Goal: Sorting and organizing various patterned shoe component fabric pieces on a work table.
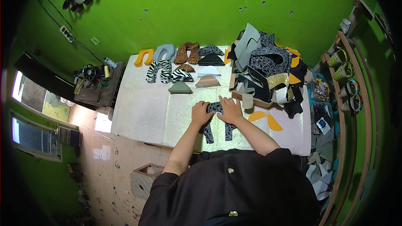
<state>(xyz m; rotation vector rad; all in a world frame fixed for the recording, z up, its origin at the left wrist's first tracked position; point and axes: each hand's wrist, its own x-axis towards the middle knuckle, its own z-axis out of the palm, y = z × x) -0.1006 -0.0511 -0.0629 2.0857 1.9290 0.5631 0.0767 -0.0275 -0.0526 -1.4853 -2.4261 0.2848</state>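
On the table in front of me lies a U-shaped cut piece (214,107), black with a grey line pattern, its two legs toward me. My left hand (201,114) holds the left side of its curve, fingers at the outer edge. My right hand (230,109) is on the right side of the curve, its fingers stretched forward over the far edge. Both thumbs come close together at the inner curve. I cannot tell whether it is one layer or a stack. Two yellow-orange scraps (274,122) lie right of my right hand.
Sorted stacks stand behind: zebra-print pieces (159,72), leopard-print pieces (187,53), green pieces (180,87) and tan pieces (208,81). A cardboard box (253,102) heaped with offcuts stands at the right. A sewing machine (89,73) is at far left, a wooden rack (349,54) at right.
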